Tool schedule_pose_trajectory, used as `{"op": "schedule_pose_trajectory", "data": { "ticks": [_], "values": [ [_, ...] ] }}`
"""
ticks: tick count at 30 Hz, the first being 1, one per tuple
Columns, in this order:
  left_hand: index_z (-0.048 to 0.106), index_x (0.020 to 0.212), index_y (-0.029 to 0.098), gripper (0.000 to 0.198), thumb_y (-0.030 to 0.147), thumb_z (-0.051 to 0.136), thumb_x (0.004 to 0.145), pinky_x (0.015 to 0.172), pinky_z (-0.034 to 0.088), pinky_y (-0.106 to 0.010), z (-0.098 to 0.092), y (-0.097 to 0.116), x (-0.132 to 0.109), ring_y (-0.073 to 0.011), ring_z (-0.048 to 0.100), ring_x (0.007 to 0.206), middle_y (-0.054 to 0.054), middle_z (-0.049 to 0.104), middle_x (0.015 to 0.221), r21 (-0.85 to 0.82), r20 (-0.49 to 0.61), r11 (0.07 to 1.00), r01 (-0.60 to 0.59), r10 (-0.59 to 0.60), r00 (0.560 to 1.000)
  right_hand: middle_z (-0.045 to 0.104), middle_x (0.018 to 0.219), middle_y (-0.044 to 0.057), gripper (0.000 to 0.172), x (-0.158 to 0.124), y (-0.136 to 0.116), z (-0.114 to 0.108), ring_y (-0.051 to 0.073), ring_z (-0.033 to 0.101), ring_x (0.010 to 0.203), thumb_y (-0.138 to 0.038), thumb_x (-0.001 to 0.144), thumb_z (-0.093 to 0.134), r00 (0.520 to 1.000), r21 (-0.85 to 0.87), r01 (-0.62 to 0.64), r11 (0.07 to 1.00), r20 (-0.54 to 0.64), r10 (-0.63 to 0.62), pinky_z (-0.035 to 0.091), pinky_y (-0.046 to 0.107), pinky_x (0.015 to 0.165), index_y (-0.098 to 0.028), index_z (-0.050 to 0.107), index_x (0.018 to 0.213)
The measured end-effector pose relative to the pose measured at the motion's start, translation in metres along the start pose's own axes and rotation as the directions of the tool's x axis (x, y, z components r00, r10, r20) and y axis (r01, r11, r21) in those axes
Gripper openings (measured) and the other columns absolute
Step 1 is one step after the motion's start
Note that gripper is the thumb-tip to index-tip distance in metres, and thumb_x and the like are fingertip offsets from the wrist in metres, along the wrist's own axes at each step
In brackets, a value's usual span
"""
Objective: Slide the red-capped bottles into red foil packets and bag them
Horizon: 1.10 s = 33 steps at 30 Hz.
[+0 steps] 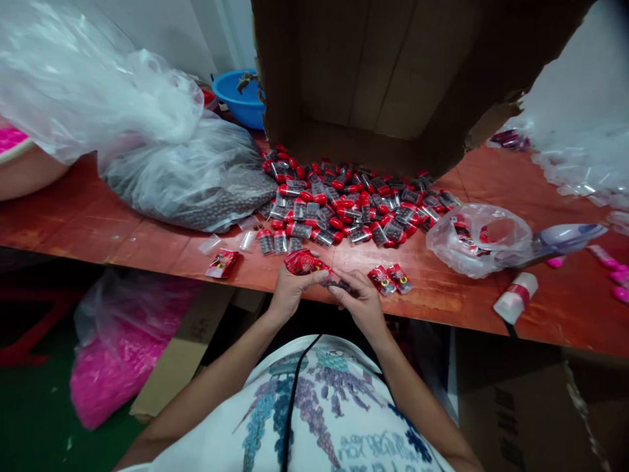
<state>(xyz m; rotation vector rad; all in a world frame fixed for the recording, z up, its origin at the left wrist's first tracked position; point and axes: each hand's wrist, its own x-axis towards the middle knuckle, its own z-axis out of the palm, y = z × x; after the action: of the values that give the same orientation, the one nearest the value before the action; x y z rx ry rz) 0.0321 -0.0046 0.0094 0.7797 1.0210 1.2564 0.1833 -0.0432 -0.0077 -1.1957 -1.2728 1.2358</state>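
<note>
At the table's front edge, my left hand [289, 288] grips a small red printed packet [305, 262]. My right hand [361, 298] pinches the near right end of the same packet, where something dark shows between the fingers; what it is I cannot make out. Two filled red packets [389, 280] lie just right of my hands. Farther left is a small stack of red packets [224, 262]. Beyond my hands spreads a heap of clear little bottles with red caps [339, 203], filled with dark beads.
A big cardboard box [373, 72] opens towards me behind the heap. To its left sit a clear bag of dark beads [196, 183] and a blue basin [240, 98]. On the right are a plastic bag with red packets [479, 239] and a white roll [515, 298].
</note>
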Motion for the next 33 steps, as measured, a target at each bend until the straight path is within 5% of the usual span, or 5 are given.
{"op": "schedule_pose_trajectory", "data": {
  "ticks": [6,11,16,25,33],
  "values": [
    [0.066,0.087,0.016,0.031,0.014,0.079,0.059,0.069,0.048,-0.025,-0.003,0.003,0.002,-0.0135,0.062,0.069,0.0,0.067,0.074,0.062,0.153,0.998,0.027,-0.037,0.988,0.05,0.084,-0.001,0.035,-0.004,0.005,0.007,0.008,0.05,0.058,-0.035,0.079,0.064,0.996,0.099,-0.059,0.993,-0.057,0.065,0.048,0.019,0.04,-0.029,0.064,0.113],
    [0.062,0.096,0.017,0.044,0.014,0.081,0.056,0.075,0.049,-0.029,-0.003,-0.002,0.002,-0.0159,0.064,0.073,-0.001,0.07,0.078,0.044,0.07,0.999,-0.011,0.008,0.998,0.054,0.087,0.001,0.028,-0.002,0.006,0.004,0.013,0.055,0.079,-0.026,0.082,0.063,0.982,-0.096,0.149,0.984,-0.102,-0.159,0.05,0.024,0.064,-0.028,0.066,0.109],
    [0.062,0.087,0.018,0.039,0.012,0.082,0.054,0.07,0.048,-0.026,-0.001,-0.004,0.002,-0.0131,0.062,0.068,0.003,0.067,0.074,0.072,-0.014,0.993,-0.088,0.09,0.996,0.052,0.085,0.001,0.031,-0.002,0.006,0.001,0.012,0.054,0.075,-0.024,0.084,0.06,0.972,-0.16,0.205,0.966,-0.084,-0.22,0.047,0.023,0.061,-0.03,0.064,0.114],
    [0.067,0.073,0.015,0.017,0.014,0.078,0.06,0.068,0.048,-0.025,0.006,0.004,0.004,-0.0134,0.061,0.068,-0.001,0.067,0.073,0.083,0.163,0.996,-0.013,-0.001,0.987,0.052,0.088,0.0,0.032,-0.004,0.007,0.011,0.011,0.054,0.064,-0.036,0.079,0.064,0.989,0.208,-0.041,0.977,-0.128,0.069,0.051,0.022,0.046,-0.027,0.064,0.11],
    [0.063,0.07,0.015,0.024,0.012,0.081,0.054,0.054,0.043,-0.019,0.017,-0.007,0.0,-0.0074,0.053,0.055,0.003,0.061,0.064,-0.028,-0.006,0.999,0.021,-0.021,1.0,0.058,0.093,0.002,0.027,-0.004,0.015,0.015,0.015,0.058,0.081,-0.028,0.08,0.066,0.96,0.045,0.124,0.991,-0.256,-0.109,0.051,0.027,0.07,-0.026,0.063,0.106]
  ]
}}
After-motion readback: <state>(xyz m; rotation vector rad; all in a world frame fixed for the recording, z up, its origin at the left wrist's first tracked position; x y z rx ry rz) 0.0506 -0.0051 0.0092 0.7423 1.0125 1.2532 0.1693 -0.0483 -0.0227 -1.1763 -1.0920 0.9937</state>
